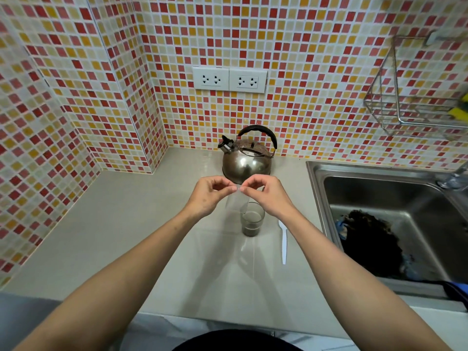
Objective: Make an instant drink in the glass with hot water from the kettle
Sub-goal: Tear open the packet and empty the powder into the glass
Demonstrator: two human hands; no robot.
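A clear glass (252,219) stands on the beige counter with brown powder at its bottom. Directly above it hangs a small transparent plastic sachet (236,202), pinched at its top edge by my left hand (211,195) and my right hand (263,196), fingertips almost touching; its lower end reaches the rim of the glass. Behind my hands, against the tiled wall, sits a steel kettle (247,158) with a black handle and its spout pointing left. A white plastic spoon (284,241) lies on the counter just right of the glass.
A steel sink (379,188) lies to the right, with dark debris and blue scraps in its basin. A wire rack (415,107) with yellow sponges hangs on the wall upper right. Two double sockets (229,78) sit above the kettle. The counter (121,224) extends left to the tiled corner.
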